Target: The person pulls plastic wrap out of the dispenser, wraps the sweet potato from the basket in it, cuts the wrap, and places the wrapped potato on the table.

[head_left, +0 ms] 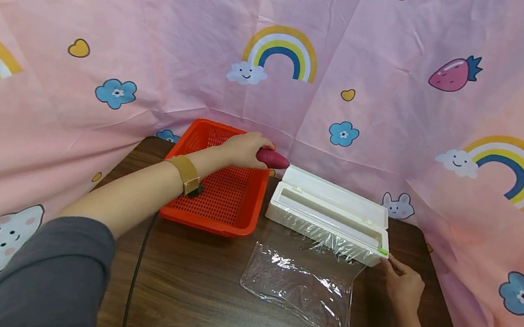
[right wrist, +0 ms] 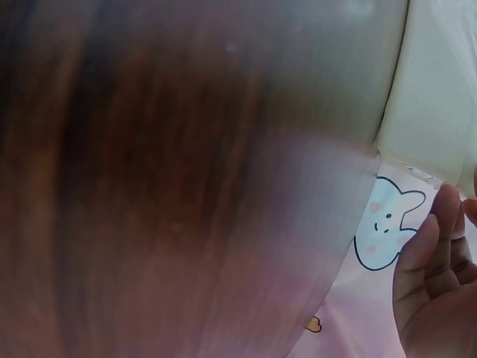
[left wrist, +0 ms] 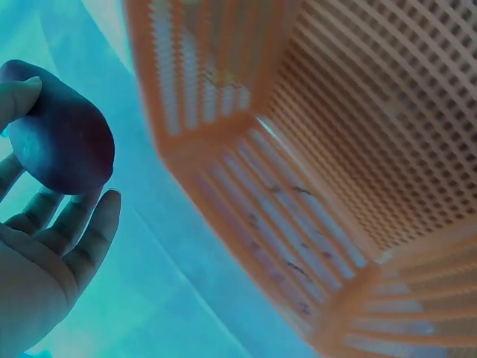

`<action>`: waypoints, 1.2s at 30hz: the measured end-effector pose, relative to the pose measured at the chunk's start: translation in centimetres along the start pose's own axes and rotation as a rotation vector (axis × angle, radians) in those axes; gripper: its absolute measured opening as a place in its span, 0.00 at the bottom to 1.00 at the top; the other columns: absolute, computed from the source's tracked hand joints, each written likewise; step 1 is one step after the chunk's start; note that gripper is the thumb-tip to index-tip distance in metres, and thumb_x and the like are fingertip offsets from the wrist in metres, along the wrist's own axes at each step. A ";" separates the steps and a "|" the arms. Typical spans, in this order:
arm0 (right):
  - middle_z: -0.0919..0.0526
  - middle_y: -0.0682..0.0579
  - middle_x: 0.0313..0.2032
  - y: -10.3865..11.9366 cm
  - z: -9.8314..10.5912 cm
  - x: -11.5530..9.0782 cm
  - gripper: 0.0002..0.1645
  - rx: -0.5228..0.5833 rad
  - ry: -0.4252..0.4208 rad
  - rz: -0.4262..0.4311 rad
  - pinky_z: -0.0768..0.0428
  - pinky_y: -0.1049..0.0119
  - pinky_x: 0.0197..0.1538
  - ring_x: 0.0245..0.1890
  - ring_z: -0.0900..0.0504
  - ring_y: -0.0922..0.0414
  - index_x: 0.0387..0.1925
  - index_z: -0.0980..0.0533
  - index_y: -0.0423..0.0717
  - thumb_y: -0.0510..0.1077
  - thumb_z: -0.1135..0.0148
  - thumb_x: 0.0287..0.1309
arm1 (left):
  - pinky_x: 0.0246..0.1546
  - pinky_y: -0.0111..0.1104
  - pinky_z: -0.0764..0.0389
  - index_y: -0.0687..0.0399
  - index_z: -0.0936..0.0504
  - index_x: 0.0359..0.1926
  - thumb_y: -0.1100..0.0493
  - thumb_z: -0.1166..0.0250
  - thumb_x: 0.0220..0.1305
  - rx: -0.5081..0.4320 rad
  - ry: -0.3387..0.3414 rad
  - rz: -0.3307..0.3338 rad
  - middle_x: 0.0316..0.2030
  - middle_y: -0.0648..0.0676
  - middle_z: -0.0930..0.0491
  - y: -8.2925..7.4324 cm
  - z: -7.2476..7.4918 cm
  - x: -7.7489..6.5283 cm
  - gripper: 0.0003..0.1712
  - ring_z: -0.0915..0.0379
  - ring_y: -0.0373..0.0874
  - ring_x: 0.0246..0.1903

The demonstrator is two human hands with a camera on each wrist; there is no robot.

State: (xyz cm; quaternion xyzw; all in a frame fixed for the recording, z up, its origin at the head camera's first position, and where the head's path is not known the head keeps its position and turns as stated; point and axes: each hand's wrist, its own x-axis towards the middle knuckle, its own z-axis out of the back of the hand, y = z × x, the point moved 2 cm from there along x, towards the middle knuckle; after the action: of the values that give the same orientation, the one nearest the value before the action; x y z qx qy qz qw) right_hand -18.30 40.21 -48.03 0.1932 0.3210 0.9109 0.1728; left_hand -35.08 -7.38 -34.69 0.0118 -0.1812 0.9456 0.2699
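Observation:
My left hand (head_left: 246,150) grips a purple-red sweet potato (head_left: 273,159) above the far right rim of the orange basket (head_left: 250,220). In the left wrist view the thumb lies across the sweet potato (left wrist: 67,138), with the fingers below it. A white cling film dispenser (head_left: 326,233) stands on the table with its lid (head_left: 334,196) tipped back and a roll inside. Clear film (head_left: 297,288) hangs from its front and spreads over the table. My right hand (head_left: 404,285) pinches the dispenser's near right corner, beside a green slider (head_left: 383,251).
The basket stands left of the dispenser on a dark wooden table (head_left: 183,287). A black cable (head_left: 138,267) runs down the table's left part. A pink patterned cloth (head_left: 196,62) hangs close behind and along both sides.

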 end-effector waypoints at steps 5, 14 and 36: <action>0.11 0.37 0.43 -0.2 -0.1 0.0 0.21 0.004 -0.004 0.002 0.29 0.74 0.21 0.15 0.25 0.76 0.56 0.17 0.49 0.52 0.32 0.66 | 0.46 0.41 0.21 0.43 0.19 0.61 0.45 0.28 0.59 0.000 0.006 -0.067 0.52 0.52 0.20 -3.7 -0.1 -0.3 0.29 0.25 0.46 0.48; 0.11 0.37 0.41 -0.2 -0.1 0.1 0.22 0.012 -0.007 -0.001 0.29 0.76 0.22 0.15 0.25 0.78 0.56 0.17 0.50 0.54 0.32 0.65 | 0.42 0.36 0.20 0.40 0.20 0.63 0.44 0.29 0.60 0.006 0.041 -0.173 0.55 0.49 0.21 -9.7 -2.1 -1.7 0.29 0.25 0.41 0.48; 0.11 0.36 0.42 -0.3 -0.1 0.2 0.22 0.004 0.007 -0.013 0.29 0.74 0.21 0.15 0.24 0.76 0.57 0.17 0.50 0.55 0.33 0.66 | 0.33 0.29 0.25 0.37 0.19 0.61 0.43 0.27 0.57 0.050 0.172 -0.297 0.49 0.47 0.19 -16.5 -11.4 -4.1 0.29 0.23 0.37 0.40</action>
State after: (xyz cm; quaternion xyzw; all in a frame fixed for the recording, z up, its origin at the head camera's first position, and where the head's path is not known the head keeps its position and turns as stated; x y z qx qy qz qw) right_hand -18.45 40.44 -48.29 0.1885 0.3244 0.9099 0.1771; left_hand -22.22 7.58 -40.30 -0.0358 -0.1299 0.8971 0.4207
